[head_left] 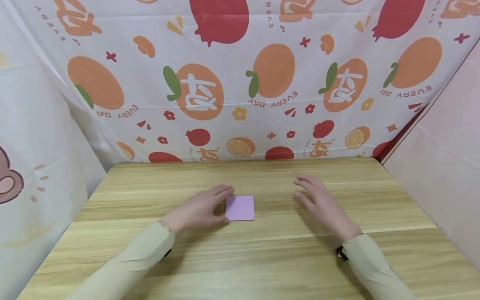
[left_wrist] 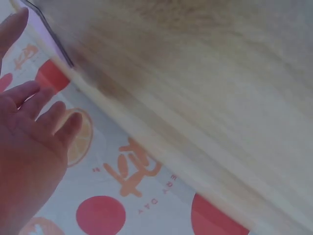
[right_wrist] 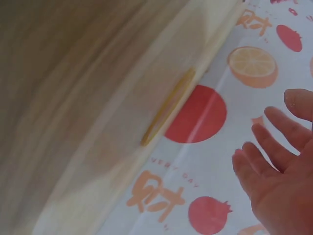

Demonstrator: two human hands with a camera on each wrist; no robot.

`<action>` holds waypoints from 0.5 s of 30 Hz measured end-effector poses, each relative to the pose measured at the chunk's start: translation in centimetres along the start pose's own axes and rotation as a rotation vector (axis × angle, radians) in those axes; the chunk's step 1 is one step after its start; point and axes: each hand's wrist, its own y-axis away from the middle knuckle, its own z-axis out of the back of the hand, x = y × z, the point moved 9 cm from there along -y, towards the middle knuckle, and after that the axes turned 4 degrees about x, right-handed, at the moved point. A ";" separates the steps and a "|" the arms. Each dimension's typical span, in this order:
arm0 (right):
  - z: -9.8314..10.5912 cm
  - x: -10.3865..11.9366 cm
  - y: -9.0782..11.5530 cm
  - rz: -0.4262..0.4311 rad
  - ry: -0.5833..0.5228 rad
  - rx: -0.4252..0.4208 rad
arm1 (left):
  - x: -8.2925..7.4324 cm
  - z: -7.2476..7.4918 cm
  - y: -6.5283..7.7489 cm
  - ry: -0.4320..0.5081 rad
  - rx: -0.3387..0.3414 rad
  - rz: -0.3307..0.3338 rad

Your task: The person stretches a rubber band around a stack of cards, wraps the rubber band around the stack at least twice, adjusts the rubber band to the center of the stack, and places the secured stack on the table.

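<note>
A flat lilac square (head_left: 240, 208), with rounded corners, lies on the wooden table in the head view. My left hand (head_left: 202, 208) is at its left side, fingertips by the far left corner and thumb by the near left corner. In the left wrist view the lilac piece (left_wrist: 46, 32) appears edge-on with a dark rim, beside the thumb of the left hand (left_wrist: 29, 132). To the right, apart from the square, my right hand (head_left: 318, 202) hovers with loosely bent fingers and nothing in them. Its fingers also spread empty in the right wrist view.
The wood-grain table (head_left: 262, 266) ends at a white curtain (head_left: 232, 121) printed with fruit. Pale cloth sides (head_left: 442, 146) stand left and right. A thin yellow-rimmed shape (right_wrist: 168, 107) shows near the table edge in the right wrist view.
</note>
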 end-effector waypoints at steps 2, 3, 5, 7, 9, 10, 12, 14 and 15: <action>-0.1 -0.6 -0.1 0.001 0.000 0.015 | 0.3 -0.2 -0.2 0.039 0.015 0.008; -0.2 -0.9 -0.2 0.003 0.001 0.022 | 0.5 -0.4 -0.4 0.062 0.025 0.014; -0.3 -1.4 -0.3 0.010 -0.005 0.045 | 0.8 -0.7 -0.8 0.099 0.050 0.027; -0.4 -1.7 -0.6 0.043 -0.001 0.067 | 1.1 -1.0 -1.1 0.140 0.075 0.037; -0.5 -2.1 -1.0 0.080 -0.004 0.089 | 1.4 -1.2 -1.3 0.173 0.096 0.055; -0.5 -2.3 -1.1 0.097 -0.003 0.104 | 1.5 -1.3 -1.4 0.187 0.103 0.064; -0.7 -2.8 -1.5 0.123 0.000 0.132 | 1.6 -1.3 -1.6 0.211 0.113 0.077; -0.9 -3.6 -1.6 0.111 -0.010 0.173 | 1.6 -1.4 -1.6 0.222 0.120 0.084; -1.1 -4.0 -1.7 0.103 -0.013 0.192 | 1.6 -1.4 -1.6 0.225 0.122 0.085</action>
